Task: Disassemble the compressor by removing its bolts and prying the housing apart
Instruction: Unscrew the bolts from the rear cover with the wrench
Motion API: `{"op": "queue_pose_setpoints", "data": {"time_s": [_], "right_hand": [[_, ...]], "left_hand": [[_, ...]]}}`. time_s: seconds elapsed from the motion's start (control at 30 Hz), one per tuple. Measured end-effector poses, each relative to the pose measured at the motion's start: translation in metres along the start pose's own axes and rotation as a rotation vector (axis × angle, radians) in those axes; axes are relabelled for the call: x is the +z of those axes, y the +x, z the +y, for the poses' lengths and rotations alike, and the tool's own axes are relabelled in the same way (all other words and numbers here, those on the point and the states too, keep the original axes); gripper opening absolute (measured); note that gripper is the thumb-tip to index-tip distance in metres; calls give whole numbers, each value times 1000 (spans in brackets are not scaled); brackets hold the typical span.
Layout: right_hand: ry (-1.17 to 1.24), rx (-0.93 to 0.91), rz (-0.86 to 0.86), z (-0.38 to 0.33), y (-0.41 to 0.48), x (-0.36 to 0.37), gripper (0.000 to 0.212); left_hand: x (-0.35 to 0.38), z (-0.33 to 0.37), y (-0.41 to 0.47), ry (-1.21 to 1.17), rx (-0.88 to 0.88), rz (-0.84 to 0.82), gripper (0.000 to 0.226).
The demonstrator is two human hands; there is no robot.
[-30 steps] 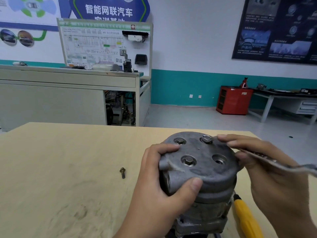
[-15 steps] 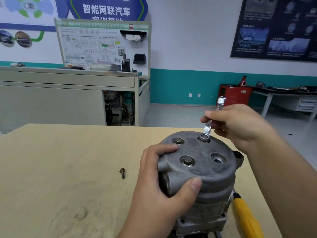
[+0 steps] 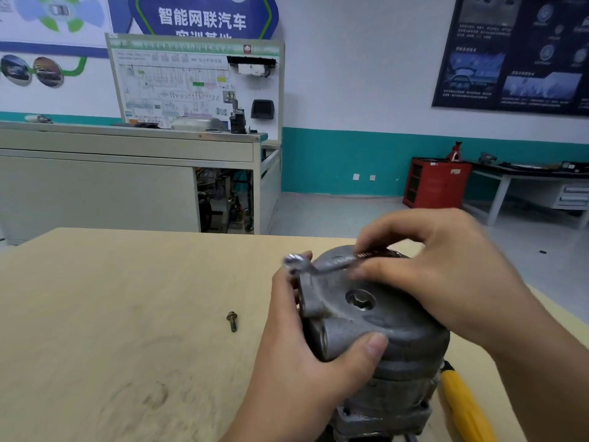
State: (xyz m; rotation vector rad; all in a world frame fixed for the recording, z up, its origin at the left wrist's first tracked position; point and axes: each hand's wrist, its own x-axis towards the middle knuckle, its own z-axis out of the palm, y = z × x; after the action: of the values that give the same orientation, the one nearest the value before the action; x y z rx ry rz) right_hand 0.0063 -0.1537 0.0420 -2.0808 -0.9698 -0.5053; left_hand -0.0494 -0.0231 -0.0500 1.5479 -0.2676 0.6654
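A grey metal compressor (image 3: 382, 323) stands upright on the wooden table (image 3: 127, 314). My left hand (image 3: 306, 355) grips its left side, thumb across the front of the end cap. One hex bolt (image 3: 360, 299) shows in a recess on the cap's top. My right hand (image 3: 446, 275) reaches over the cap and pinches a flat steel wrench (image 3: 322, 266), which lies nearly level across the top with its free end sticking out past the left rim. The bolts at the back of the cap are hidden by my right hand.
One loose bolt (image 3: 232, 321) lies on the table left of the compressor. A yellow tool handle (image 3: 462, 406) lies at the compressor's right, near the table's right edge. Beyond the table are a grey training bench (image 3: 127, 173) and a red cabinet (image 3: 436, 183).
The wrench stood nearly upright on the rear bolt half a second ago; it now lies level across the cap, pointing left. My right hand has come down over the cap. My left hand kept its grip.
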Motion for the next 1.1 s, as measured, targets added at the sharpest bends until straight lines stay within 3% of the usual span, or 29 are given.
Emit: {"op": "queue_pose_setpoints", "data": {"time_s": [0.07,0.13,0.2,0.27,0.4,0.5,0.57,0.67,0.8,1.1], "right_hand": [[-56,-133,123,11,-16,-1,5],[-23,-203,231,28,-31,2,16],[118,-252,297,45,-42,6,20],[317,-249,339,52,-47,10,3],[603,-32,585,48,-45,20,10],[777,294,675,53,-34,22,15],[732,528,602,56,-21,18,18],[561,651,315,54,3,5,31],[478,609,18,42,35,-5,19],[108,296,-192,1,34,8,13]], "left_hand": [[0,-1,-1,-9,-27,-9,75],[0,-1,-1,1,-34,-11,75],[0,0,-1,15,-29,-10,74],[0,1,-1,12,-35,-11,73],[-2,1,-1,1,-45,-9,72],[-2,1,-1,-7,-49,-14,71],[-1,1,-1,-10,-51,-5,72],[1,1,-2,-25,-52,23,72],[3,1,-3,-19,-64,30,72],[3,2,0,-10,12,24,68]]}}
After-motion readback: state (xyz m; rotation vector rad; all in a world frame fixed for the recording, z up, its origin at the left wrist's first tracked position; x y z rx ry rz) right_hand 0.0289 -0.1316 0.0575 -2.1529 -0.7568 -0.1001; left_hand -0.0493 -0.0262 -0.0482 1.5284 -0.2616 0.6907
